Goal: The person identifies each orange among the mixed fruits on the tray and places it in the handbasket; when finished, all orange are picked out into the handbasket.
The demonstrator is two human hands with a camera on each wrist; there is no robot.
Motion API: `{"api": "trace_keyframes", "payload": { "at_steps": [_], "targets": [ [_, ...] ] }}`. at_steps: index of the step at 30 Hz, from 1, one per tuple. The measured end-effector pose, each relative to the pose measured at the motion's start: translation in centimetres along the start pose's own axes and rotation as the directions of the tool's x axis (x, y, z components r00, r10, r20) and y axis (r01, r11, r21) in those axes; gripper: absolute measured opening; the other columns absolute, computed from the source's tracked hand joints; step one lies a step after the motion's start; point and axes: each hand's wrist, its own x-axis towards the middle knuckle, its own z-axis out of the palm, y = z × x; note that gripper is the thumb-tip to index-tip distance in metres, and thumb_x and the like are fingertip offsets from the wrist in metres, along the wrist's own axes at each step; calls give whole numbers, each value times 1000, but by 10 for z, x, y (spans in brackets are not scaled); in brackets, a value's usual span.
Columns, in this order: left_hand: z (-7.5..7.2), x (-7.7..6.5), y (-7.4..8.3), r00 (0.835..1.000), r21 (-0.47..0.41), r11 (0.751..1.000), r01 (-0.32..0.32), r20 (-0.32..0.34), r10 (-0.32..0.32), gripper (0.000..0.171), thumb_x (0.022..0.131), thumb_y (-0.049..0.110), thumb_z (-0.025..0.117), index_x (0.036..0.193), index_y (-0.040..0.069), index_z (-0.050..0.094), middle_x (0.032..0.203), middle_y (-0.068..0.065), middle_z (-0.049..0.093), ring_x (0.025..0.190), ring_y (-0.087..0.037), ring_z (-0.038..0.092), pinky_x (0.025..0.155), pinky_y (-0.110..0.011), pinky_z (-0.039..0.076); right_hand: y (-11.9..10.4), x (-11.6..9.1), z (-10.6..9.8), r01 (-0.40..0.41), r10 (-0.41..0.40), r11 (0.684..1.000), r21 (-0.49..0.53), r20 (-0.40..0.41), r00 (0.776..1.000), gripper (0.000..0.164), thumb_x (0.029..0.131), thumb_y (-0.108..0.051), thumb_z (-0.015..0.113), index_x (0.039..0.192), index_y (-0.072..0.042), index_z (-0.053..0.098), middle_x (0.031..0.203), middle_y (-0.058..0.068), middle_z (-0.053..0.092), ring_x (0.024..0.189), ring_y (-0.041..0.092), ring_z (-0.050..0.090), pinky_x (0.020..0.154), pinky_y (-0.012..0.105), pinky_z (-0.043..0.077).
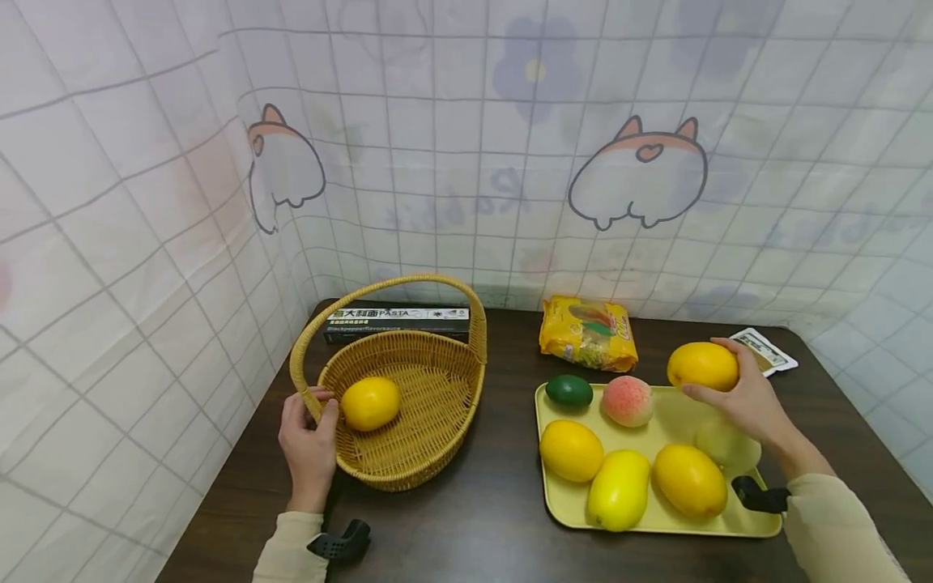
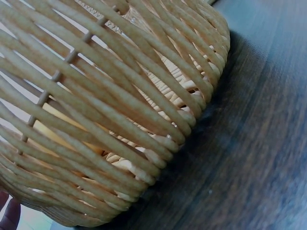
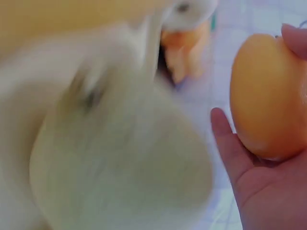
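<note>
At the left side of a wicker basket (image 1: pixel 437 449), my left hand (image 1: pixel 309 445) grips the rim by the foot of the arched handle. One orange-yellow oval fruit (image 1: pixel 372 403) lies inside the basket. My right hand (image 1: pixel 754 405) holds another orange-yellow oval fruit (image 1: pixel 703 366) above the far right part of a pale yellow tray (image 1: pixel 659 401), thumb on one side and fingers on the other. The right wrist view shows that fruit beside a blurred pale green pear-like fruit (image 3: pixel 124 158). Woven basket wall (image 2: pixel 110 96) fills most of the left wrist view.
On the tray lie a dark green fruit (image 1: pixel 569 392), a peach (image 1: pixel 628 402), a bright yellow fruit (image 1: pixel 619 490) and two orange-yellow ovals. Behind stand a pasta box (image 1: pixel 397 320), a yellow food packet (image 1: pixel 588 333) and a flat sachet (image 1: pixel 765 348). Patterned curtain walls (image 1: pixel 452 162) border the dark table.
</note>
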Motion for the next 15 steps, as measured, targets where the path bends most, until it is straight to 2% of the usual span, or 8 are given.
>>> {"api": "trace_keyframes", "payload": {
  "at_steps": [2,4,7,12,15],
  "targets": [
    [0,0,-6,1000,8,1000,1,4,-1,11,88,2,68,98,0,70,107,-10,61,96,-7,52,81,-15,40,-12,-7,4,14,-13,995,94,-8,1000,86,88,-25,74,152,-6,20,131,19,39,97,17,51,72,14,43],
    [1,0,-4,1000,20,1000,1,6,-2,11,87,0,68,99,-1,70,106,-11,61,95,-6,52,81,-15,40,-26,-12,8,38,-38,980,193,-2,999,81,89,-17,72,152,-10,21,130,11,39,94,10,50,74,13,45],
    [2,0,3,1000,15,1000,2,1,-2,12,87,-4,66,99,-5,68,106,-17,60,95,-8,52,81,-15,39,-49,-17,14,78,-90,952,298,28,996,78,90,-9,70,152,-16,23,130,4,38,98,7,52,78,14,48],
    [0,-1,27,1000,2,1000,0,0,0,12,86,-9,64,98,-12,66,105,-26,58,93,-12,53,80,-14,39,-84,-22,28,116,-149,937,330,76,986,82,87,-8,73,152,-14,23,135,7,39,102,8,53,80,15,49],
    [-1,-1,33,1000,3,1000,-1,3,1,12,86,-9,64,98,-12,66,105,-26,58,93,-12,53,79,-14,39,-101,-25,39,104,-152,930,353,111,982,84,85,-10,75,152,-14,23,137,10,40,104,10,53,81,17,50]
  ]
}}
